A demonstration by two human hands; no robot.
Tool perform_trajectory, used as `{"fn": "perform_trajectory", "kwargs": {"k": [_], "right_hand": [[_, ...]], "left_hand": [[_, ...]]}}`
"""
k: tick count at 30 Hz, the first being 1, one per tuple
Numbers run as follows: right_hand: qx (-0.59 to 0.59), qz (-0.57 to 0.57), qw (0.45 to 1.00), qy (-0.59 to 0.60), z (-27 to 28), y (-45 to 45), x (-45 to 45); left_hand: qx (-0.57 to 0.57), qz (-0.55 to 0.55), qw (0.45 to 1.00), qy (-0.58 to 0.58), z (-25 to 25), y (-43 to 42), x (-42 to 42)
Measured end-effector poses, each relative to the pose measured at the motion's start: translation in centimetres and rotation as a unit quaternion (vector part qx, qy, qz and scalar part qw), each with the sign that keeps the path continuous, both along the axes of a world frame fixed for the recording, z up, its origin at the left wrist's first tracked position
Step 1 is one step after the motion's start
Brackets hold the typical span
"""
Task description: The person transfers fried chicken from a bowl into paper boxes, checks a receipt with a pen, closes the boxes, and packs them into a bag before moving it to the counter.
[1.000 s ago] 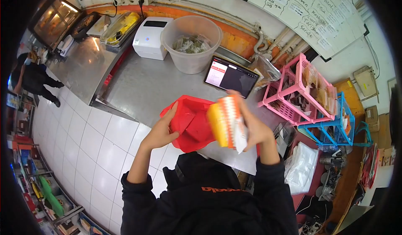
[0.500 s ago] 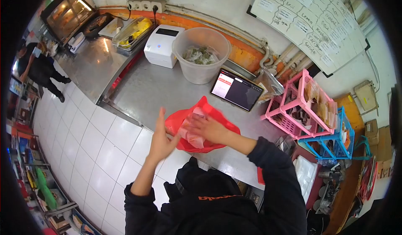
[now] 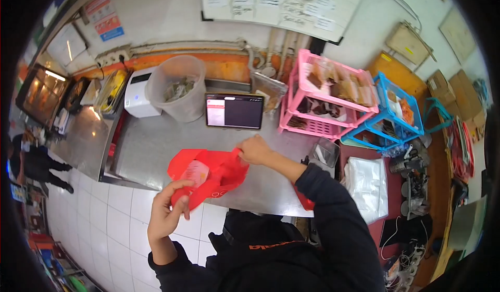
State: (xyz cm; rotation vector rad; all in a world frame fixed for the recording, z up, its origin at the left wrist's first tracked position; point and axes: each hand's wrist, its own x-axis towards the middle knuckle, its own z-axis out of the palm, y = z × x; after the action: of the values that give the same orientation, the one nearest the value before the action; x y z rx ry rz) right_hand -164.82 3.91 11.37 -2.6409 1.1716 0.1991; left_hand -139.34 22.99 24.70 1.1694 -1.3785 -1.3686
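A red plastic bag (image 3: 232,173) is over the front part of the steel counter, its mouth spread apart. Inside it shows a pale wrapped packet with print (image 3: 197,172). My right hand (image 3: 253,150) is closed on the bag's right edge and pulls it up. At the lower left edge, my left hand (image 3: 167,208) pinches the bag between curled fingers and thumb, close to the packet. The packet's lower part is hidden by the red plastic.
Behind the bag, a tablet (image 3: 234,111) leans on the counter (image 3: 140,151), beside a translucent bucket (image 3: 179,102) and a white label printer (image 3: 139,94). Pink (image 3: 333,110) and blue (image 3: 388,115) baskets stand right, near white plastic bags (image 3: 364,188). Another person (image 3: 39,162) stands far left.
My right hand has left the packet and taken the bag's right edge. My left hand, free and raised before, now grips the left edge. The view has turned right.
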Motion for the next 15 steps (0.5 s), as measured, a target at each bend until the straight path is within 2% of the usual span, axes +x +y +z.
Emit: {"fn": "perform_trajectory", "kwargs": {"k": [1,2,3,4,5,7,8,9,10,11,12,13,14,15], "right_hand": [[-0.028,-0.055,0.989,-0.138,1.8,0.5,-0.6],[-0.032,-0.059,0.988,-0.143,4.0,0.3,-1.7],[-0.035,-0.145,0.940,-0.306,6.4,-0.2,-2.9],[-0.037,-0.228,0.858,-0.459,8.3,-0.1,-4.2],[-0.038,-0.239,0.852,-0.463,9.6,0.6,-5.5],[0.248,-0.252,0.742,-0.569,12.4,1.6,-8.0],[0.266,-0.234,0.722,-0.594,13.6,2.9,-9.0],[0.176,-0.178,0.772,-0.585,12.3,3.1,-9.7],[0.139,-0.153,0.756,-0.621,11.0,3.4,-9.7],[0.124,-0.128,0.745,-0.643,9.7,3.8,-10.5],[0.166,-0.110,0.696,-0.690,9.5,5.0,-10.8],[0.245,-0.100,0.688,-0.676,10.6,6.3,-12.2],[0.116,-0.070,0.725,-0.675,11.2,7.7,-13.0],[0.105,-0.049,0.735,-0.668,10.6,8.3,-13.2]], "left_hand": [[-0.006,-0.001,1.000,-0.020,0.1,-0.3,-0.8],[-0.010,-0.005,1.000,-0.025,1.2,-0.4,-2.4],[-0.055,0.019,0.998,0.022,2.9,-0.4,-4.4],[-0.097,0.040,0.992,0.068,4.2,-0.3,-6.0],[-0.144,-0.009,0.986,0.088,4.6,-0.4,-6.8],[-0.179,-0.010,0.978,0.105,5.2,0.4,-9.0],[-0.217,-0.004,0.967,0.131,5.4,0.6,-10.2],[-0.238,0.003,0.965,0.108,5.1,0.7,-10.7],[-0.260,-0.001,0.961,0.093,4.5,0.5,-10.9],[-0.244,0.042,0.966,0.078,3.3,-0.1,-11.0],[-0.228,0.083,0.968,0.060,1.8,-1.3,-11.0],[-0.228,0.026,0.969,0.088,-0.2,-3.5,-10.5],[-0.274,-0.023,0.961,0.009,-2.1,-5.9,-10.0],[-0.324,-0.060,0.942,-0.072,-3.4,-8.3,-10.0]]}}
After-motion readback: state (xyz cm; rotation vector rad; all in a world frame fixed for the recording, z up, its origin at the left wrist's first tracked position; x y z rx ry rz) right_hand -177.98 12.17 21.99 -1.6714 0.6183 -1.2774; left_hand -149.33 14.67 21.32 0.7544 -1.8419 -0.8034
